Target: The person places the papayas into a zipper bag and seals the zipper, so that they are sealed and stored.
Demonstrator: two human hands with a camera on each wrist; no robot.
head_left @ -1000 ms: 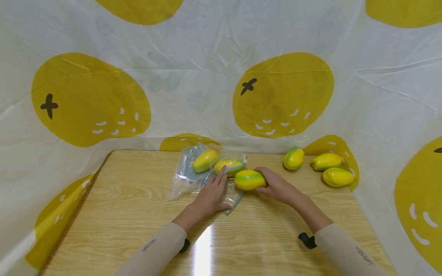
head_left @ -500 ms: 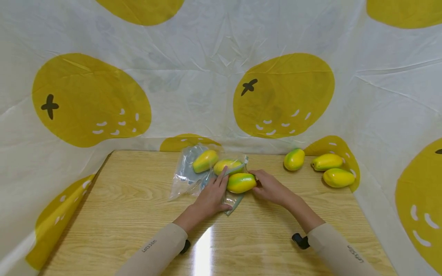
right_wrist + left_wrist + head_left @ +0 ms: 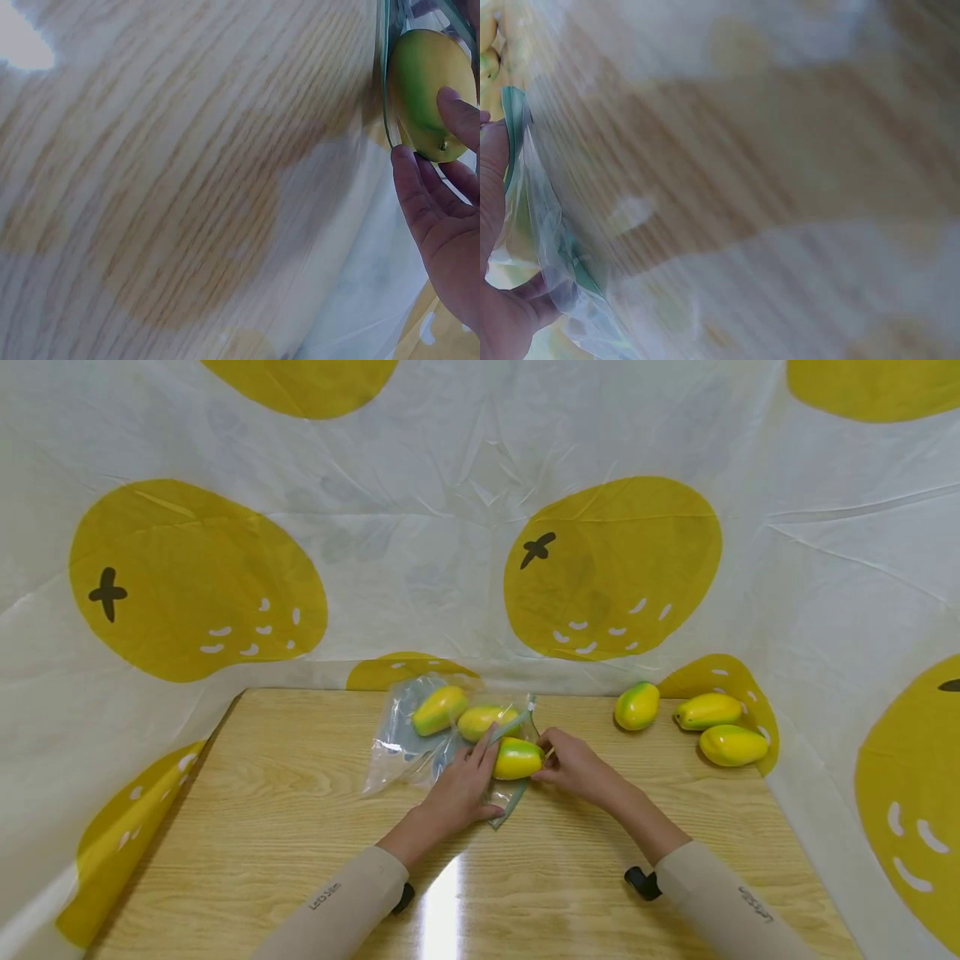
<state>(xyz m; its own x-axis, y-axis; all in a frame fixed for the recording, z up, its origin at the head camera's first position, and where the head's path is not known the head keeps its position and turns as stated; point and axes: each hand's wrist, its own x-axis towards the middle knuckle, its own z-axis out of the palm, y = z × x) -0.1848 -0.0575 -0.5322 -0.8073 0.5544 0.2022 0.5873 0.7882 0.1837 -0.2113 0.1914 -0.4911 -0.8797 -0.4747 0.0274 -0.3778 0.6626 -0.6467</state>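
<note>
A clear zip bag (image 3: 392,767) with a grey-green seal lies on the table, two yellow-green papayas inside, one at the back left (image 3: 439,710) and another beside it (image 3: 480,723). My left hand (image 3: 459,789) holds the bag's mouth, its thumb and fingers spread along the green seal (image 3: 511,120) in the left wrist view. A third papaya (image 3: 519,758) sits within the mouth, partly behind my left fingers. My right hand (image 3: 576,767) holds its near end; in the right wrist view the thumb lies on the papaya (image 3: 420,90) and the fingertips meet the bag's edge.
Toward the back right of the wooden table (image 3: 285,827) lie three more papayas: one alone (image 3: 637,706) and two side by side (image 3: 708,712), (image 3: 733,746). A white cloth (image 3: 420,568) printed with yellow fruit surrounds the table at the back and sides.
My right hand has moved left, carrying the third papaya from outside the bag's mouth into it. The left hand stays on the bag, and the bagged papayas have shifted slightly left.
</note>
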